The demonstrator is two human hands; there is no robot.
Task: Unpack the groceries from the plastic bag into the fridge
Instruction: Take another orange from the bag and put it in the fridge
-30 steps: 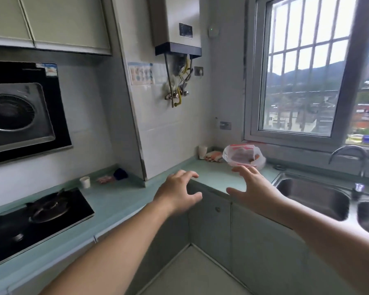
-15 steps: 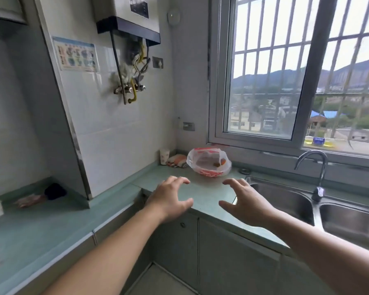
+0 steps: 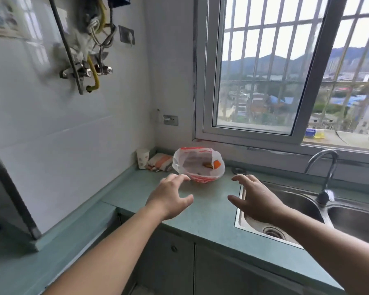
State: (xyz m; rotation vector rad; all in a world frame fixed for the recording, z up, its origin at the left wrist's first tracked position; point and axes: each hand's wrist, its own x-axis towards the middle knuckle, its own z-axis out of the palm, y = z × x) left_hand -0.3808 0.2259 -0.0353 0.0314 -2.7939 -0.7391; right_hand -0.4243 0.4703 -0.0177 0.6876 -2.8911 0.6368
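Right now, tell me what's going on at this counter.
A person is reaching with both bare hands toward a plastic bag that sits open on the green counter in the corner under the window. The left hand has its fingertips close to the bag's near edge; the right hand hovers over the sink's left rim. Neither holds anything. Something orange shows inside the bag. A paper cup and a folded cloth lie beside it.

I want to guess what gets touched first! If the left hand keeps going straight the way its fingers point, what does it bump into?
Most likely the plastic bag. The left hand points its fingertips at the bag's near left edge, though depth is hard to judge.
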